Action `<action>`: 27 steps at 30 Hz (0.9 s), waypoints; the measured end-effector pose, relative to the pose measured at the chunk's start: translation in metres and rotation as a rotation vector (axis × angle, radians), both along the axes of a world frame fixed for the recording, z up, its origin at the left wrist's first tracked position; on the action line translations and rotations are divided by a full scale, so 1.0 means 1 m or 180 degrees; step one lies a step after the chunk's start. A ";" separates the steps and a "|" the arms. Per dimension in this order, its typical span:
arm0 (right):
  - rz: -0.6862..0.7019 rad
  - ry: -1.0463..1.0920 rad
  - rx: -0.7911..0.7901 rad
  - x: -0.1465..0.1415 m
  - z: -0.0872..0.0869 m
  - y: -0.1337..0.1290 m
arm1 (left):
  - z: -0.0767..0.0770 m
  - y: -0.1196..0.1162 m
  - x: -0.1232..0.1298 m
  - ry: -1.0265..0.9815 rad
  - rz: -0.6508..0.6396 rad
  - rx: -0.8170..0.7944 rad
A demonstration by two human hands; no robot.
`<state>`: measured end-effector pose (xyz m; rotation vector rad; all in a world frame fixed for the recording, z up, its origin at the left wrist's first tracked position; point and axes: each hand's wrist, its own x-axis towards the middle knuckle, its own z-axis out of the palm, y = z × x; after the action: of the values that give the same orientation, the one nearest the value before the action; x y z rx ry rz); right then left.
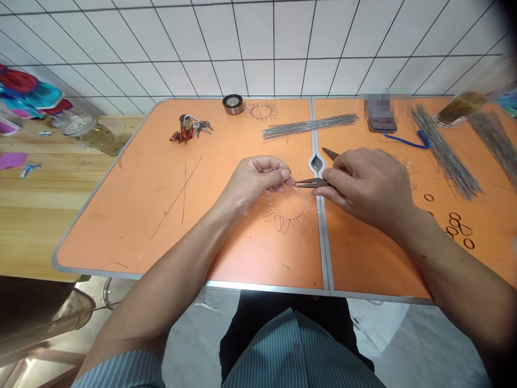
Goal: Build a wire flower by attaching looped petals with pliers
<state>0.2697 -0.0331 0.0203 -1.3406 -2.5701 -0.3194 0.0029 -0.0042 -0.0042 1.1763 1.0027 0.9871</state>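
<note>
My left hand (264,178) pinches the upper left part of a wire ring (287,217), a thin circle with several looped petals around it. In my right hand (365,180) is a pair of needle-nose pliers (310,183), its slim jaws pointing left. The jaw tips meet the ring's wire close to my left fingertips; whether they clamp it I cannot tell. Another dark pointed tool tip (330,153) sticks out above my right fingers, the rest of it hidden by the hand.
A bundle of straight wires (309,126) lies behind my hands, near a tape roll (233,104), another looped wire ring (262,111) and keys (196,126). At right are a phone (382,119), a thicker wire bundle (448,153) and dark rings (454,221). Two loose wires (172,207) lie left.
</note>
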 end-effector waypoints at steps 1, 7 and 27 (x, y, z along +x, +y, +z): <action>0.0014 -0.0036 0.0018 0.000 -0.001 0.001 | 0.000 0.000 0.000 0.0008 -0.0002 -0.0020; 0.0043 -0.0223 0.0009 0.003 -0.005 0.003 | 0.002 -0.001 0.001 0.0112 0.0006 -0.0060; -0.0104 0.0127 -0.0255 -0.005 -0.002 0.002 | 0.004 -0.002 0.001 0.0171 0.0023 0.0045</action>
<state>0.2643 -0.0311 0.0183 -1.4026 -2.5555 -0.1951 0.0040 -0.0058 -0.0003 1.2171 1.0448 0.9740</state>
